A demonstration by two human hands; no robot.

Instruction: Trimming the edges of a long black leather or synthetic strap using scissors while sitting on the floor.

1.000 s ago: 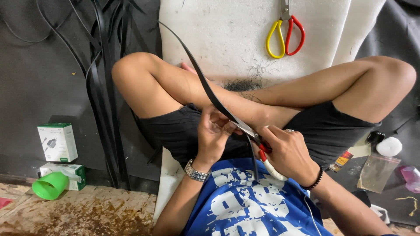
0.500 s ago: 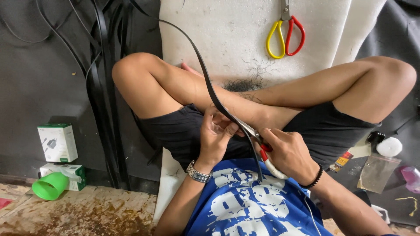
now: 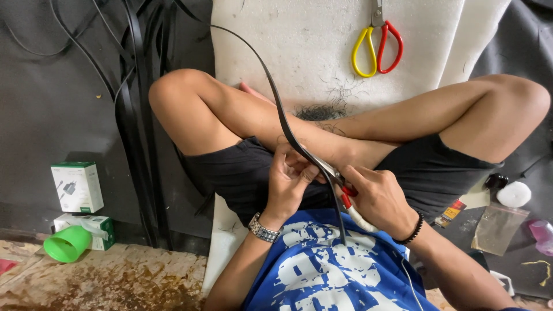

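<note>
I'm pinching the black strip (image 3: 288, 129) in my left hand (image 3: 291, 184) over my lap, while my right hand (image 3: 377, 198) is gripping red-and-white-handled scissors (image 3: 345, 196) (blades meeting the strip).

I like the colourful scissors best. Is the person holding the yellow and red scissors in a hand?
No, the yellow and red scissors lie untouched on the white foam pad, while both hands work at the black strip.
</note>
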